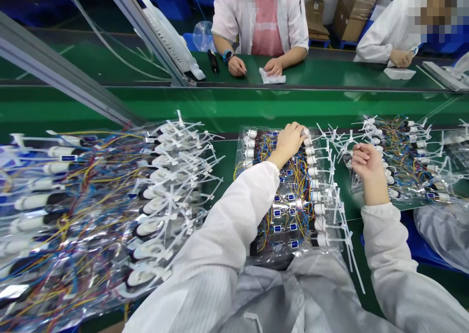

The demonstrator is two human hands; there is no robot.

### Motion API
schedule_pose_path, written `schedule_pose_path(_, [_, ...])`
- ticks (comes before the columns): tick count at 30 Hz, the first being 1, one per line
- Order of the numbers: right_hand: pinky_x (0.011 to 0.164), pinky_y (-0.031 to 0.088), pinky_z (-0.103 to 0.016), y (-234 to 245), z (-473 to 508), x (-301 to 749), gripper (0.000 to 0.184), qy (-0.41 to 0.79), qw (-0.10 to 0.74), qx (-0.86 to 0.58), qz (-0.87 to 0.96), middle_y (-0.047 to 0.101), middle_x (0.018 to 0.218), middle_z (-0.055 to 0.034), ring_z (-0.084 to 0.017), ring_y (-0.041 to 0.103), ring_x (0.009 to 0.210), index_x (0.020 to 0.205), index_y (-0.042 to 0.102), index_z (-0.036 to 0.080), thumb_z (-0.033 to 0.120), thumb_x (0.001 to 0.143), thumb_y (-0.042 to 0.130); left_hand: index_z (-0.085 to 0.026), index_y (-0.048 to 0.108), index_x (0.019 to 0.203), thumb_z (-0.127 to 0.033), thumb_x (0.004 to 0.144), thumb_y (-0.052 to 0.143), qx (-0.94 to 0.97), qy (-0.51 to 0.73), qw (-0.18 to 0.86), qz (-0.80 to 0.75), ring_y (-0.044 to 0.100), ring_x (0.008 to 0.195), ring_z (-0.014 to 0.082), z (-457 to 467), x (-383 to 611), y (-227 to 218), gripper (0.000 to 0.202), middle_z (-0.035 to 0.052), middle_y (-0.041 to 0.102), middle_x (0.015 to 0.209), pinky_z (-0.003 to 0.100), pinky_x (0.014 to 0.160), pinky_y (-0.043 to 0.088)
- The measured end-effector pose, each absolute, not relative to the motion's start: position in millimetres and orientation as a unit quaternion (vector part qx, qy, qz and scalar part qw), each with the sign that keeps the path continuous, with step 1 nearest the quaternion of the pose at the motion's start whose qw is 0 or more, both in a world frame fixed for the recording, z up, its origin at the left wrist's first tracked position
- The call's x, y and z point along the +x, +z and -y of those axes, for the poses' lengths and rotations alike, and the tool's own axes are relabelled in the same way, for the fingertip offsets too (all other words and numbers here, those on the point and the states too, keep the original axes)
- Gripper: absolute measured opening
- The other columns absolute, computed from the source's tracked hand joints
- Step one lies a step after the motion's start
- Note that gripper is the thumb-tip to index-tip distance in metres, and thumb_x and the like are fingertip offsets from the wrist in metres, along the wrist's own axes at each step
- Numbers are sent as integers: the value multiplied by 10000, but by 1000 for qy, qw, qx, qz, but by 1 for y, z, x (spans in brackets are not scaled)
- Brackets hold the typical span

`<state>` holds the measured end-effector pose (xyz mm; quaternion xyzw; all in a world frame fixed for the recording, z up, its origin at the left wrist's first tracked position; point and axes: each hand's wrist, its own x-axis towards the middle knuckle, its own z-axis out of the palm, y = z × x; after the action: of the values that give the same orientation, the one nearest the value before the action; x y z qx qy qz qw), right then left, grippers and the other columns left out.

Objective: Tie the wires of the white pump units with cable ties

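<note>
In front of me lies a clear plastic tray (324,251) with rows of white cylindrical motors, blue parts and coloured wires. White cable ties (339,210) stick out along its right side. My left hand (290,141) reaches over the tray's far end, its fingers closed around a white cylindrical motor (306,133) at the top of the right column. Raised to the right of the tray, my right hand (368,163) has its fingers curled in beside more cable ties (339,140). What it pinches, if anything, is hidden.
A large stack of similar wired parts (157,206) fills the left side. Another tray of them (414,152) lies at right. Across the green bench (176,108), a person handles a small white bag (272,76); another person works far right. A metal post (146,30) slants at left.
</note>
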<state>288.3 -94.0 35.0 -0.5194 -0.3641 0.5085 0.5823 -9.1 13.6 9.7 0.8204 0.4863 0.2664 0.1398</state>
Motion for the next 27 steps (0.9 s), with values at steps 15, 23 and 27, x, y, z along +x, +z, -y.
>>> schedule_pose_path(15, [480,478,-317,51,105,279,209,526,615,-448,381,818,991,35,-127,470,571,954,721,333,476,904,866,-216,743,1318,-307,1074,690,820,280,136,-481,646,1256,347,-15,-10,7,266,147,723,1357,484,1075,543])
schedule_pose_path(23, [768,683,-296,77,67,216,226,469,624,-414,468,761,1011,-1,-148,757,875,977,693,304,393,903,888,-230,749,1355,-315,1079,684,827,275,125,-473,653,1230,335,-17,-10,3,297,132,735,1351,477,1049,552])
schedule_pose_path(27, [768,690,-310,69,30,175,288,456,605,-403,513,724,914,8,-147,764,810,979,718,276,361,820,942,-254,758,1344,-327,1080,680,827,283,125,-469,656,1197,324,-18,-9,0,285,118,742,1320,460,1021,551])
